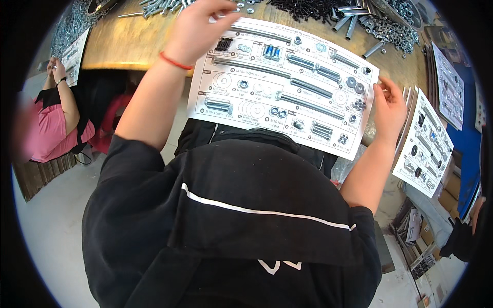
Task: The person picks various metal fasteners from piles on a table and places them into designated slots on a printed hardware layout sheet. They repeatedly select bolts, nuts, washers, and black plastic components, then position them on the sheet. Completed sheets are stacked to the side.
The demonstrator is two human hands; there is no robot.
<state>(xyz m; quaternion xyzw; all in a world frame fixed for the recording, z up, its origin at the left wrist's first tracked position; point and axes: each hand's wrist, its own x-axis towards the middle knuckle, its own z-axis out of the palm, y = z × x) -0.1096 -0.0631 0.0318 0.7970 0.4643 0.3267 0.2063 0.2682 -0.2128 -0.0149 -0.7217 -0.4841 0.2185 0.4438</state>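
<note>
Up at the far side, the left hand [197, 28] is bent over the top edge of a big white parts sheet [282, 84], with its fingers curled down near some washers; I cannot tell if it pinches anything. A thin red band [174, 61] goes round that wrist. The right hand [389, 105] is at the right edge of the same sheet, with its fingers spread a little and touching the paper edge, not closed on it. So the sheet lies between the two hands, on the worktop [133, 41], right in front of the person in the black top. On the sheet there are many boxes with pictures, and real metal bits sit on them: long bolts, short bolts, nuts and flat rings, too many and too small to count well. One more sheet like it [426, 146] lies just to the right of the right hand, and another [449, 90] is farther right on something blue. Beyond the sheet, at the back of the worktop, there are heaps of silver screws and bolts [390, 25] and one heap of small black screws [303, 7]. Far to the left, a second person in a pink top [51, 126] sits with raised hands.
</note>
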